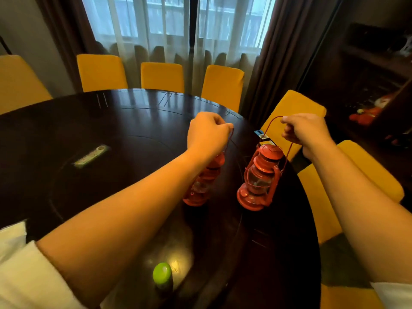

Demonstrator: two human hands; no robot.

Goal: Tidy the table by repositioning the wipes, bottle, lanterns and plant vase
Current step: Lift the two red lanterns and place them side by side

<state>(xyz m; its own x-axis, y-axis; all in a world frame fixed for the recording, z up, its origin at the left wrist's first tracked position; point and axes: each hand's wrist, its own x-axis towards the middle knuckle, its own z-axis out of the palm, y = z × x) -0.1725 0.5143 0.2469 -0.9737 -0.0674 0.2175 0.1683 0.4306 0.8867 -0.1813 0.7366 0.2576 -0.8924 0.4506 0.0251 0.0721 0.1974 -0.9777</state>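
Two red lanterns hang from my hands over the right side of the dark round table [111, 121]. My left hand [206, 133] is shut on the wire handle of the left lantern [201, 186], which my forearm partly hides. My right hand [306, 133] grips the handle of the right lantern [258, 177], whose glass globe shows plainly. Both lantern bases sit at or just above the tabletop; I cannot tell if they touch. A bottle with a green cap [162, 273] stands near the front edge. A flat wipes pack [91, 156] lies at the centre left.
Yellow chairs [162, 76] ring the table at the back and right. A small blue and yellow packet [264, 138] lies behind the right lantern near the table's edge. White cloth [13, 237] shows at the lower left. Curtains and a window stand behind.
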